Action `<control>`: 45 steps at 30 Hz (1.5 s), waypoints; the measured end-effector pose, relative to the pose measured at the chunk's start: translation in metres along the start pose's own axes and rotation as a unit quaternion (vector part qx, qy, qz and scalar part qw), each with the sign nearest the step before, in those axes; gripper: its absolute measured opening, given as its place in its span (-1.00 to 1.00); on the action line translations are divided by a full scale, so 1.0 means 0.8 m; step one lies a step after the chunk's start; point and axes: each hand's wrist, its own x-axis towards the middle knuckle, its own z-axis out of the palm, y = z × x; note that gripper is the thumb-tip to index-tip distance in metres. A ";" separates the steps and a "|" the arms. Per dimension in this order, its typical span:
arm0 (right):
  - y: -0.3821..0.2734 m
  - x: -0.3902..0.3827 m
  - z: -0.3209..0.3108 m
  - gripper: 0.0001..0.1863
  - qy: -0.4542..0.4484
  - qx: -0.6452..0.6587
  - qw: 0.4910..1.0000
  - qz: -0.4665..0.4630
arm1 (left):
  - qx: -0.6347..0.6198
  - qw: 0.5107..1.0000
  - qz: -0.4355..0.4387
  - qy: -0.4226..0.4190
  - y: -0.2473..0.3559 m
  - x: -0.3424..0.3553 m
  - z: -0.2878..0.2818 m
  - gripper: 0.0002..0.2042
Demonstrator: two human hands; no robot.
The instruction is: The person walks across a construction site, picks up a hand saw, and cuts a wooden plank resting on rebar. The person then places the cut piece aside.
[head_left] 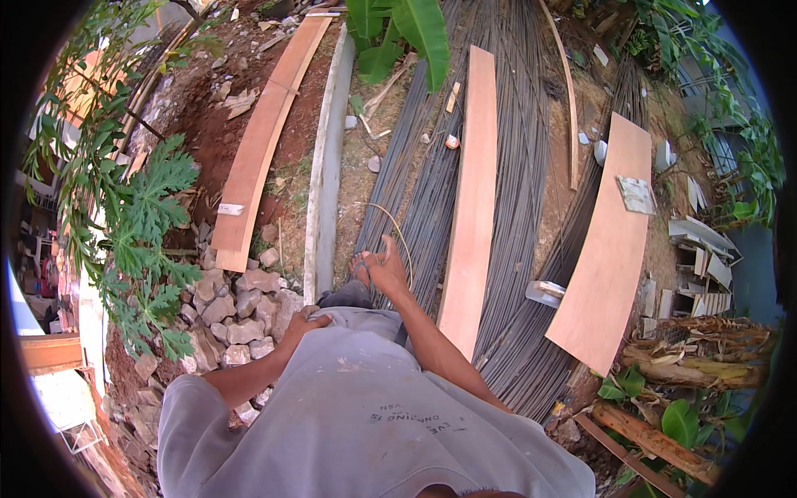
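My left hand is at my waist on the grey clothing, fingers curled; whether they hold anything is hidden. My right hand reaches out beside a thin pale curved strip, one finger raised and apart, with nothing visible in it. Beyond it my sandalled foot is on or beside long dark steel bars. A long pale plywood board lies on the bars to the right, and a grey concrete beam stretches away to the left of the hand.
Broken stones lie at lower left under leafy branches. Other plywood boards lie at upper left and on the right. A small white object lies on the bars. Dried trunks and stacked white scraps are at far right.
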 end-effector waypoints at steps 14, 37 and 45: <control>0.017 -0.009 0.004 -0.28 -0.022 0.000 0.999 0.035 | -0.012 1.000 -0.010 0.010 0.015 -0.013 0.001 -0.43; 0.159 -0.026 0.008 -0.54 -0.080 -0.109 0.989 0.056 | 0.060 0.998 -0.012 0.027 -0.055 -0.018 -0.006 -0.32; 0.382 -0.118 -0.138 -0.61 -0.093 -0.211 0.920 0.318 | -0.251 0.955 -0.126 0.092 -0.063 0.015 0.019 -0.47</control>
